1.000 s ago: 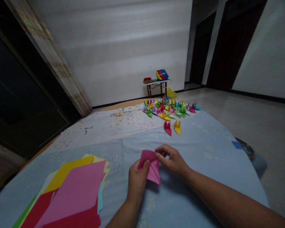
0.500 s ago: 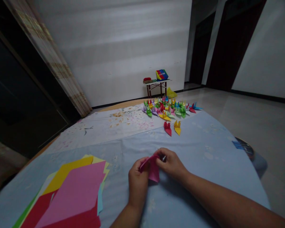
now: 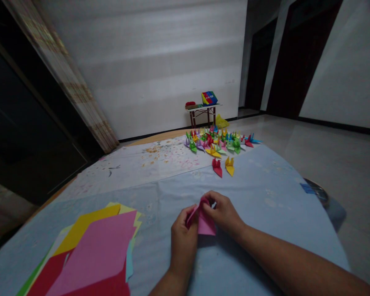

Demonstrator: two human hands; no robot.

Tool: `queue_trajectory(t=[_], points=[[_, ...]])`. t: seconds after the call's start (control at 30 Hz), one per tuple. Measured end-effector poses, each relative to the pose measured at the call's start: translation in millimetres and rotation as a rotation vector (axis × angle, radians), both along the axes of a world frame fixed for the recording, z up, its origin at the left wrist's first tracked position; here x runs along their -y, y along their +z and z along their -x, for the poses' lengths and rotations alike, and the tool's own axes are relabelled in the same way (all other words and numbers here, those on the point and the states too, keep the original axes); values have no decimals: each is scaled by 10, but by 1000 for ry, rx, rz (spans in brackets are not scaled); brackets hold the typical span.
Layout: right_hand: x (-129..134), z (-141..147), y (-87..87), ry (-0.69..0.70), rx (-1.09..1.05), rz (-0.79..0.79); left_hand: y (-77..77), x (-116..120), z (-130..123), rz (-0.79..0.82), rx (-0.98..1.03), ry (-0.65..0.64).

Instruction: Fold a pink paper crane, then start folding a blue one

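A folded piece of pink paper [image 3: 206, 224] is held up between both hands, just above the blue cloth. My left hand [image 3: 185, 236] is closed on its left side, thumb in front. At the top edge, my right hand [image 3: 220, 209] pinches the paper between thumb and fingers. Beyond the hands stand a red paper crane [image 3: 217, 167] and a yellow paper crane [image 3: 230, 166], side by side. To the left of my left hand lies a loose stack of coloured paper sheets [image 3: 98, 242], a pink one on top.
Many folded cranes [image 3: 216, 142] crowd the table's far right. The tablecloth [image 3: 160, 205] is blue in front, with a white floral cloth [image 3: 142, 164] behind. Past the table is a small side table [image 3: 203, 107] bearing a colourful box. A stool [image 3: 320, 195] stands at the right edge.
The pink paper has shifted slightly to the right and shows more of its lower face. My left hand has moved right with it; my right hand keeps its pinch.
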State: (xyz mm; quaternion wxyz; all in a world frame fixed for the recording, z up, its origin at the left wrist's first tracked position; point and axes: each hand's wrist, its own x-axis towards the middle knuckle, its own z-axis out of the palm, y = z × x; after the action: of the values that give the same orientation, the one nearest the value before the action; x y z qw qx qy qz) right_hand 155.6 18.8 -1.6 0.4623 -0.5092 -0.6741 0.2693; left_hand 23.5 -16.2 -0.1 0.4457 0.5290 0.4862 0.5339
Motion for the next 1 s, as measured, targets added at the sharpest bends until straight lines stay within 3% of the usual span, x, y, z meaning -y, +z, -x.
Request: queue_trajectory(t=[0.27,0.6,0.77,1.0], points=[[15,3,8,-31,-10,7,41,-19,-10,34,-28,60],[84,-18,25,149,184,-262,-151,-145,102,159,81,130],[98,-14,31,227,223,-325,-206,-200,174,199,126,94],[98,-10,12,270,235,-315,-66,-198,175,189,275,-46]])
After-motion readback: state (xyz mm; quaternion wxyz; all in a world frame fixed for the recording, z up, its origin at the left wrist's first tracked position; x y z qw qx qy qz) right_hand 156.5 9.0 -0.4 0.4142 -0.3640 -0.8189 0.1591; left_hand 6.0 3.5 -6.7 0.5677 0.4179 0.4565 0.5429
